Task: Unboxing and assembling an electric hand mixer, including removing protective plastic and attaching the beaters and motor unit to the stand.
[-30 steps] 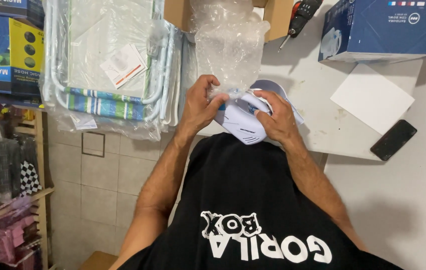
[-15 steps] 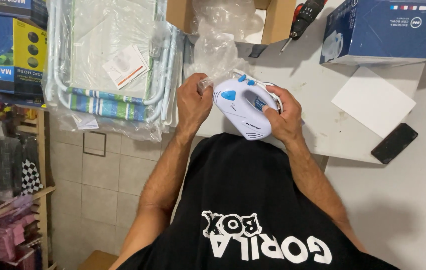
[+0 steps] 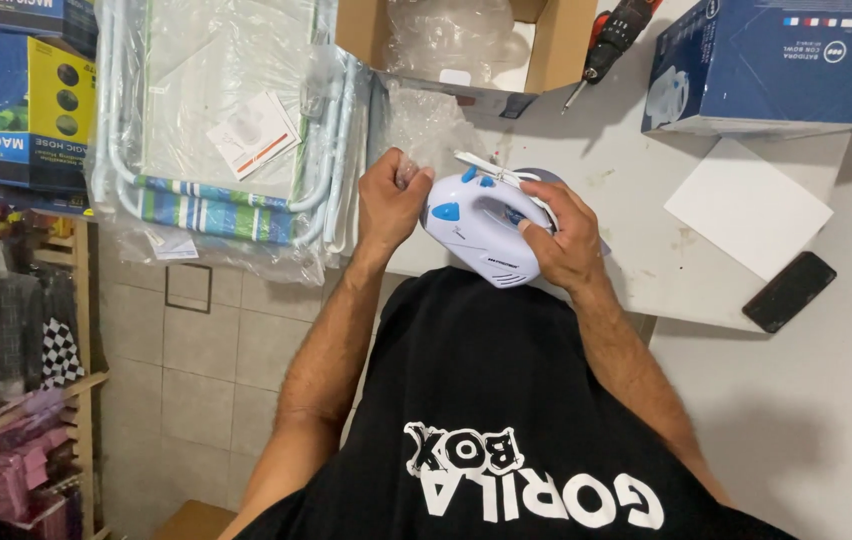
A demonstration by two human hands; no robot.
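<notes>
Bright, even light; sharp, slight edge distortion.

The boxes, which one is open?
The brown cardboard box at the top middle is open, with clear plastic wrap showing inside. The blue box on the right and the blue-and-yellow box on the left are closed.

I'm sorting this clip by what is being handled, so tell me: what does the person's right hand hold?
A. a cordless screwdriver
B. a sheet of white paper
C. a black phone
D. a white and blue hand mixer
D: the right hand grips the white and blue hand mixer over the table edge, while the black phone, screwdriver and white paper lie untouched on the table.
</notes>
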